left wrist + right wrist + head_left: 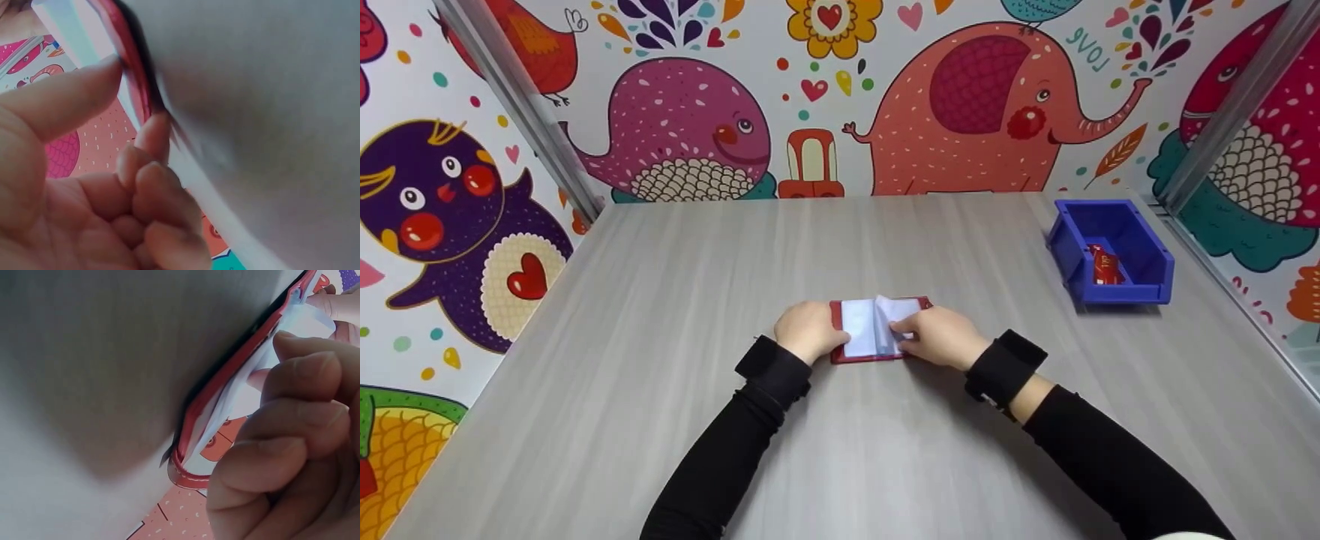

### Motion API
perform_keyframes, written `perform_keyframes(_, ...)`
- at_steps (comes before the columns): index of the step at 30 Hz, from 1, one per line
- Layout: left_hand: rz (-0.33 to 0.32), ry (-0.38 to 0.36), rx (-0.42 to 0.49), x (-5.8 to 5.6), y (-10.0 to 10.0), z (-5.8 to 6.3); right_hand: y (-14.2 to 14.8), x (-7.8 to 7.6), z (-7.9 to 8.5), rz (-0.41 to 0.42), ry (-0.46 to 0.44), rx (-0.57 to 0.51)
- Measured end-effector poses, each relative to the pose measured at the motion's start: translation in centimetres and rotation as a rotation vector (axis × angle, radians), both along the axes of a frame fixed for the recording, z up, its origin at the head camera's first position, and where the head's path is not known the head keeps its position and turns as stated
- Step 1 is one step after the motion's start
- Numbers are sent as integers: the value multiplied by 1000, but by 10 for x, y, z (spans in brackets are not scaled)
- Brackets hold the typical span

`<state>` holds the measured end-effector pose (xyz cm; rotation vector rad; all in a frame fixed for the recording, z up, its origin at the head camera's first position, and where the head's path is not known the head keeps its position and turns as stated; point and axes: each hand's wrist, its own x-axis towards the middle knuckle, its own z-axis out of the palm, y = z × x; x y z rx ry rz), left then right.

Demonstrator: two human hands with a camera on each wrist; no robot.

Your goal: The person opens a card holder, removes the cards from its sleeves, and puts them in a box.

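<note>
A small red card holder lies spread on the table, whitish leaves showing inside. My left hand pinches its left edge, thumb on the inner side. In the left wrist view, the thumb and a fingertip meet the red edge while the other fingers curl in. At the right half, my right hand holds a raised leaf between thumb and forefinger. The right wrist view shows the red cover edge-on, a stitched red strap at its end and the right hand's curled fingers.
A blue bin stands at the table's back right, with a red packet inside. Cartoon-printed walls close off the back and both sides. Metal posts mark the corners. The grey table surrounds the card holder.
</note>
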<state>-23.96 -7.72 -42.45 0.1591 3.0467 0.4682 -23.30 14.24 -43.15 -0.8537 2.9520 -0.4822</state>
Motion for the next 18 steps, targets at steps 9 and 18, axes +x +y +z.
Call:
perform_keyframes(9, -100, 211, 3, 10, 11, -1, 1, 0, -1, 16, -7, -21)
perform_keyframes(18, -445, 321, -11, 13, 34, 1, 4, -4, -2, 49, 24, -40)
